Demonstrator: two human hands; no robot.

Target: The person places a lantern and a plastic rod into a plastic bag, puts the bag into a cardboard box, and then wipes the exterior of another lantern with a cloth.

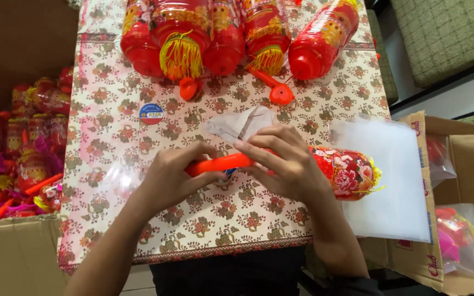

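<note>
A red lantern toy (346, 171) with a flower print and yellow fringe lies on its side on the patterned table cover (111, 142). Its orange handle (215, 163) points left. My left hand (171, 178) grips the handle's left end. My right hand (286, 164) lies over the handle where it meets the lantern body, fingers curled on it. A crumpled clear plastic bag (237, 125) rests just behind my hands.
Several finished red lanterns (220, 38) with yellow tassels lie in a row at the table's far edge. A stack of clear bags (390, 181) sits at right. A cardboard box (17, 148) at left holds more lanterns; another box (456, 219) at right holds bagged ones.
</note>
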